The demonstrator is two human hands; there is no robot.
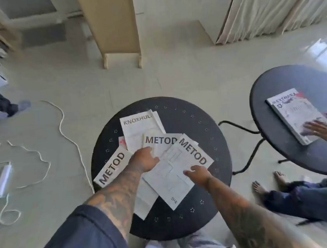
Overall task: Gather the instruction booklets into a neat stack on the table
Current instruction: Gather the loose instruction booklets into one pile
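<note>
Your booklets lie fanned and overlapping on the round black worktop in front of you. The KNOXHULT booklet sits farthest from you, with other sheets under it. A METOD booklet lies tilted at the left, partly under your left forearm. A middle METOD booklet overlaps the KNOXHULT one, and the right METOD booklet lies on top, turned at an angle.

Your left hand rests on the middle of the pile, its fingers curled over the edge of the right METOD booklet; you cannot tell whether they pinch it. Your right hand lies flat on that same booklet, fingers loose and pressing down, gripping nothing.

On the second round table at the right, another person's hand rests on a book.
</note>
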